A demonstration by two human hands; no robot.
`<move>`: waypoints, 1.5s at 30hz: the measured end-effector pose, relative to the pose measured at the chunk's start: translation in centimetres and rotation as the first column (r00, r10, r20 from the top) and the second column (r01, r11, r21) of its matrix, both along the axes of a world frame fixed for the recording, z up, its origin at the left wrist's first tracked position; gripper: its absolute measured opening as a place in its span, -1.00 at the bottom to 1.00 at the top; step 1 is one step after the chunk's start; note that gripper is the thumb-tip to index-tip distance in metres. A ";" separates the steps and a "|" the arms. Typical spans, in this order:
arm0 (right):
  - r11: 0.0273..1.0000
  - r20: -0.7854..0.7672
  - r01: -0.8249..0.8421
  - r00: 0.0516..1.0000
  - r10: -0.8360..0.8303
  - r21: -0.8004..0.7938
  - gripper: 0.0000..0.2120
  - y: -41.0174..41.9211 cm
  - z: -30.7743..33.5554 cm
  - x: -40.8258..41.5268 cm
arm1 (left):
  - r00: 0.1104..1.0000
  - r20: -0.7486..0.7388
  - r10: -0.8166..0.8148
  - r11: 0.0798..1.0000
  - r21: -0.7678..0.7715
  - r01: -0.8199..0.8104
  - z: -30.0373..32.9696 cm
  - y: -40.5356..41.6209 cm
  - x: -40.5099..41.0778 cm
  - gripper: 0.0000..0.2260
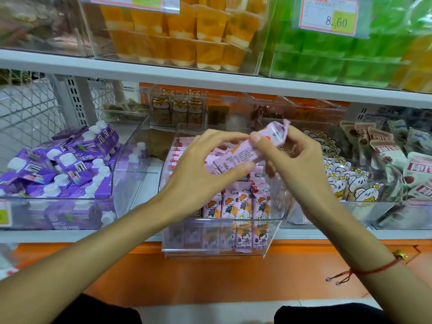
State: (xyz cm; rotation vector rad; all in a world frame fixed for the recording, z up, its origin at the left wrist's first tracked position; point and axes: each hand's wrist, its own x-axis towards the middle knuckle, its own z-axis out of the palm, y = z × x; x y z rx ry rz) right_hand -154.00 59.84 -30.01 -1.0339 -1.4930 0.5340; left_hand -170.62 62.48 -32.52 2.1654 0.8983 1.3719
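- A person's left hand (205,164) and right hand (301,167) hold a single pink snack packet (247,149) at a shop shelf. The packet is tilted, its crimped end raised to the right, and it sits in the air above a clear acrylic bin (275,230).
- The left hand's fingers are curved and spread. Its forefinger tip lies on the packet's top edge and its thumb presses from below, so it pinches the packet's lower half.
- The right hand's thumb rests on top of the packet and its other fingers curl under and behind, gripping the upper end.
- In the bin below, matching pink packets (236,206) printed with a cartoon child stand upright in rows.
- To the left, another clear bin holds purple pouches (70,164) with white caps.
- To the right lie packets (346,183) printed with a white cartoon bear.
- On the shelf above, clear boxes hold orange jelly cups (187,31) and green jelly cups (327,57). A price tag (329,16) reading 8.60 hangs on the front of the green ones.
- A red string bracelet (374,270) circles the right wrist.
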 end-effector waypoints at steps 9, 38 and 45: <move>0.966 -0.350 -0.201 0.927 0.133 -0.165 -0.93 1.4 -0.3 1.2 | 0.955 0.250 -0.162 0.899 -0.362 0.247 0.0 0.6 0.2 -0.73; 0.996 0.488 -0.011 0.871 0.052 -0.086 -0.81 3.2 -0.1 3.6 | 0.854 -0.512 0.090 0.994 -0.008 -0.110 -2.9 0.9 0.2 -0.63; 0.985 0.843 0.013 0.520 0.141 -0.173 -0.78 5.0 0.7 2.1 | 0.859 -0.501 0.105 0.990 -0.033 -0.140 -3.0 0.9 0.1 -0.62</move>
